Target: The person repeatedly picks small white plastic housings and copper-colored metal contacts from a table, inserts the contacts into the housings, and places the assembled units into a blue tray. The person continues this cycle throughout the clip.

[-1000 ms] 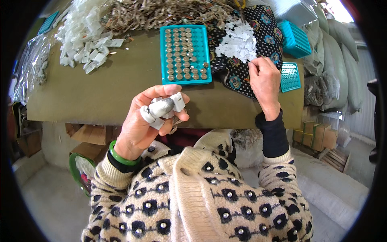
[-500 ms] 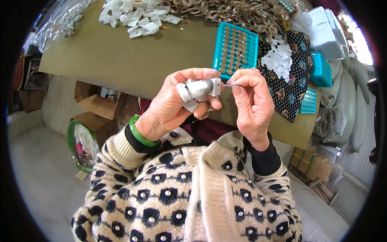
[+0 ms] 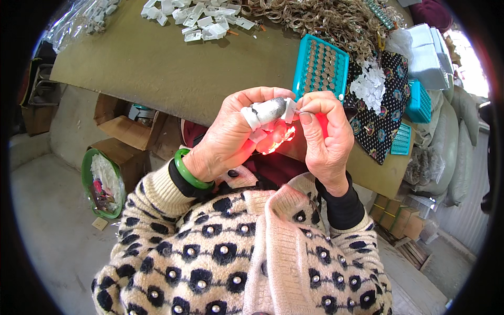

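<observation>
My left hand [image 3: 223, 131] is closed around a small white plastic battery case [image 3: 289, 110]. One of its fingers is wrapped in white tape, dark and worn near the tip. Beneath these fingers, a small string of lights [image 3: 278, 138] glows bright red. Thumb and forefinger of my right hand [image 3: 329, 139] pinch a thin, pale strip [image 3: 297, 111] at the case's right end. How far the strip reaches into the case is hidden. Just beyond my hands, a teal tray [image 3: 300, 65] holds rows of round metal button cells [image 3: 321, 63].
White plastic cases [image 3: 210, 21] lie heaped at the far side of the table [image 3: 131, 63], beside tangled wire strings [image 3: 320, 21]. White tabs [image 3: 369, 86] rest on a dark patterned cloth [image 3: 386, 134]. More teal trays [image 3: 418, 102] stand right. A green basket [image 3: 86, 181] sits lower left.
The light string under my left hand has lit up red. Both hands stay together at the case, and the left has shifted slightly right in view.
</observation>
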Tool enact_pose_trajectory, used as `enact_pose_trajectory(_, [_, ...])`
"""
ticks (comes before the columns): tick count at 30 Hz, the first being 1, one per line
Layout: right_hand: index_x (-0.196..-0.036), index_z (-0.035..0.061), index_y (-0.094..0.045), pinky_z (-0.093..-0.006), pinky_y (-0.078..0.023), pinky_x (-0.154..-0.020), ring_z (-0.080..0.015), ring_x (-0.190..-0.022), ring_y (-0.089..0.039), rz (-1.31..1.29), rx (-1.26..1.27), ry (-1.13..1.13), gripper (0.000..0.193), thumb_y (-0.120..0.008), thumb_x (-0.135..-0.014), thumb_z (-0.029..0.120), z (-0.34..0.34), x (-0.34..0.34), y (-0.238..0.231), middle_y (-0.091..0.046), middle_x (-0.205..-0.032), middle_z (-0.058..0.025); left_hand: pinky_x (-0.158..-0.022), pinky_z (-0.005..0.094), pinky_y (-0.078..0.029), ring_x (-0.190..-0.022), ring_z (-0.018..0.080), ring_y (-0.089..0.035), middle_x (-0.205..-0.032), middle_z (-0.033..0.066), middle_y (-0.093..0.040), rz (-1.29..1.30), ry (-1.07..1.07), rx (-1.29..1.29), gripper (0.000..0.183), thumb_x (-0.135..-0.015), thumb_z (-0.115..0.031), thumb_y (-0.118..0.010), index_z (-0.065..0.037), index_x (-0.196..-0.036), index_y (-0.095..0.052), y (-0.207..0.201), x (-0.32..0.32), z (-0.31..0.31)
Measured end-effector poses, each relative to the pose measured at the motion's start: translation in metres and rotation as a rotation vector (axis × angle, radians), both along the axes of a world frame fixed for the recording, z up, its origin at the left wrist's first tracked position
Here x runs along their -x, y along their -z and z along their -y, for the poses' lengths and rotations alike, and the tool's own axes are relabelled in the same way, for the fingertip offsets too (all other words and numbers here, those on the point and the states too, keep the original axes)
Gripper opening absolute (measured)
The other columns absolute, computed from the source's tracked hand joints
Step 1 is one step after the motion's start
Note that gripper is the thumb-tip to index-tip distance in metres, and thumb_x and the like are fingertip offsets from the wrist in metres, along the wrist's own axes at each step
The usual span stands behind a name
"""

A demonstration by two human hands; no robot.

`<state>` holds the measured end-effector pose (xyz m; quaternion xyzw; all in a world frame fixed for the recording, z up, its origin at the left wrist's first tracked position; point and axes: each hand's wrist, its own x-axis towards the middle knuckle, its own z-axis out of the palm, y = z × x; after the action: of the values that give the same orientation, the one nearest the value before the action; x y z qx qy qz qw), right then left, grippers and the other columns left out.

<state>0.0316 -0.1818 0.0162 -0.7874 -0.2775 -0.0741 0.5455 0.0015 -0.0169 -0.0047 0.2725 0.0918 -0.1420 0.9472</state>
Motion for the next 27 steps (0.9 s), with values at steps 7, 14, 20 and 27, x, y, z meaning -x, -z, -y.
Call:
enact_pose_trajectory(7, [-0.093,0.0009,-0.057,-0.0287,-0.049,-0.069,-0.0195,-0.076,-0.059,-0.002,0.063,0.007,0.011,-0.062,-0.087,-0.006,-0.006,0.001,-0.003,-0.06,-0.091,-0.0102,-0.044,0.0218,-0.038,-0.05,0.0081,-0.05,-0.082,0.0058,-0.064,0.099,0.053,-0.036,0.024,-0.095,-0.017,-0.064,-0.002,-0.114,-0.062,0.0,0.0,-0.005])
enact_pose_trajectory(14, [-0.09,0.0006,-0.055,-0.0347,-0.051,-0.071,-0.0291,-0.077,-0.061,0.036,0.127,-0.029,0.017,-0.06,-0.078,-0.009,0.001,-0.005,-0.005,-0.059,-0.089,-0.014,-0.043,0.0215,-0.038,-0.049,0.0077,-0.05,-0.081,0.0066,-0.065,0.099,0.04,-0.079,0.018,-0.096,-0.014,-0.062,-0.002,-0.11,-0.063,0.008,0.001,-0.003])
enact_pose_trajectory(20, [-0.091,-0.0006,-0.054,-0.0395,-0.052,-0.071,-0.0349,-0.077,-0.061,0.215,0.244,-0.052,0.019,-0.06,-0.077,-0.011,-0.007,-0.007,-0.024,-0.058,-0.087,-0.0166,-0.041,0.0234,-0.036,-0.051,0.0101,-0.052,-0.076,0.0074,-0.063,0.072,0.081,-0.019,0.011,-0.099,-0.014,-0.056,-0.008,-0.106,-0.063,-0.005,0.001,-0.006])
enact_pose_trajectory(27, [-0.086,0.0004,-0.059,-0.0299,-0.049,-0.069,-0.0243,-0.073,-0.061,-0.02,0.059,-0.068,0.015,-0.066,-0.077,-0.01,0.004,-0.002,-0.026,-0.063,-0.085,-0.0131,-0.065,0.0225,-0.049,-0.074,0.0092,-0.061,-0.084,0.001,-0.064,0.705,-0.412,-1.199,0.022,-0.079,-0.007,-0.077,-0.005,-0.097,-0.065,-0.043,-0.043,-0.087])
